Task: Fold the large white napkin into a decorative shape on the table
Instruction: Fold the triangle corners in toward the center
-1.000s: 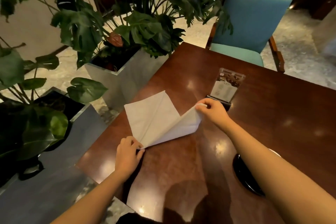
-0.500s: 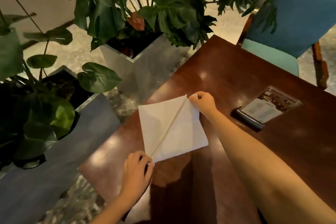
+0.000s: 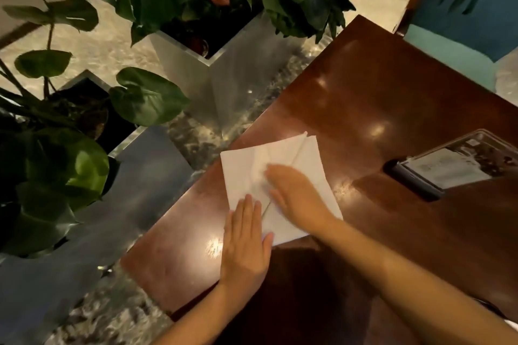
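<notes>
Neither grip is clenched on anything. Our left hand (image 3: 246, 235) lies flat with straight fingers on the near corner of the napkin (image 3: 241, 173), and our right hand (image 3: 294, 196) lies flat across its middle, palm down. The right hand is blurred, so we cannot tell exactly how its fingertips sit.

The napkin rests on the counter (image 3: 392, 92), close to the counter's left edge and well apart from the card stand (image 3: 448, 168) on the right. Two flaps meet along a centre seam, which is the napkin's long axis. The seam starts just beside our left fingertips and slants away from us and to the right, ending at a far tip where the flap corners do not quite line up.

That slant is what the next move depends on. Our left hand pins the near end of the seam, and our right hand crosses it at mid-length, so the right is the nearer one to the far tip. We judge that the right hand should do any pressing or creasing, travelling up and to the right along the seam, while the left hand holds the near end down so the cloth does not slide toward the edge. The left flap shows some wrinkles that probably need smoothing first.
</notes>
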The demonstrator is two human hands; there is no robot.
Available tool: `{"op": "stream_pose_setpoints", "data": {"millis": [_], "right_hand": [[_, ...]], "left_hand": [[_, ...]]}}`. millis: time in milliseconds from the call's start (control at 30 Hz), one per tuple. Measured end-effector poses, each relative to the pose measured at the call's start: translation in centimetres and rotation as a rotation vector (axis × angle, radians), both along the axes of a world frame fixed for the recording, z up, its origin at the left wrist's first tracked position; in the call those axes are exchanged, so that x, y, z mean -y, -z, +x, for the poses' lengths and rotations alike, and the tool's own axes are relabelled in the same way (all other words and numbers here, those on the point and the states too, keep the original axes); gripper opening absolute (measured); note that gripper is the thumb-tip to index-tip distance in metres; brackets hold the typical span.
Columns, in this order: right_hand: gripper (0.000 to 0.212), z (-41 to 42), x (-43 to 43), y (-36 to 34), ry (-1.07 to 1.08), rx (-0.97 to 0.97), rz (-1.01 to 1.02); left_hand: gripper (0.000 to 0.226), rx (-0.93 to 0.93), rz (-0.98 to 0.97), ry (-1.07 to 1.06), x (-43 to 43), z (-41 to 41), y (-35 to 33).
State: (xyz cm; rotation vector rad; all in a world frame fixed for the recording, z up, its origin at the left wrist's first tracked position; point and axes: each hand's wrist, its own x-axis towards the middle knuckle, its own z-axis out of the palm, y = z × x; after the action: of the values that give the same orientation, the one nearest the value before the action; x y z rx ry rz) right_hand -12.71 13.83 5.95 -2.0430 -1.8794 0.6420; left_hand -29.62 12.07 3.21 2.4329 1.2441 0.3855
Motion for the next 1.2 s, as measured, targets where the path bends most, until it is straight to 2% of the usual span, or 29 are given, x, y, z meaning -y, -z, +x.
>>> {"op": "stream_pose_setpoints", "data": {"millis": [100,233,333,500,633,867,967,1067,1133,1200], "right_hand": [[0.053,-2.8,1.2,2.0,-0.245,0.093,-0.023],[0.054,-1.8,0.9,4.1,-0.302,0.281,-0.045],[0.056,0.0,-0.8,4.6,-0.238,0.296,-0.068],[0.06,3.5,-4.7,4.9,-0.004,0.272,-0.061],[0.062,5.6,-6.6,5.2,0.059,0.392,-0.057],[0.062,9.7,-8.7,3.9,0.233,0.554,-0.127],[0.059,9.1,-8.6,1.8,0.295,0.468,-0.066],[0.056,4.5,-5.7,0.6,0.148,0.247,0.02],[0.056,0.2,-2.1,1.0,0.041,0.08,-0.01],[0.054,-2.5,0.8,2.4,-0.017,0.088,-0.042]], "left_hand": [[0.05,-0.231,-0.018,-0.004,-0.6,0.6,0.9],[0.052,-0.342,-0.046,-0.037,-0.8,0.3,2.2],[0.057,-0.385,-0.042,-0.043,-0.9,0.5,2.3],[0.061,-0.449,-0.053,-0.035,-1.2,0.6,2.2],[0.062,-0.464,-0.073,-0.027,-1.3,0.5,2.0],[0.057,-0.383,-0.083,-0.025,-1.2,0.5,1.6],[0.056,-0.326,-0.07,-0.026,-1.0,0.3,1.7],[0.054,-0.274,-0.038,-0.029,-0.9,0.2,2.1],[0.051,-0.268,-0.011,-0.023,-0.9,0.2,2.2],[0.049,-0.286,-0.002,-0.022,-0.9,0.3,2.2]]}}
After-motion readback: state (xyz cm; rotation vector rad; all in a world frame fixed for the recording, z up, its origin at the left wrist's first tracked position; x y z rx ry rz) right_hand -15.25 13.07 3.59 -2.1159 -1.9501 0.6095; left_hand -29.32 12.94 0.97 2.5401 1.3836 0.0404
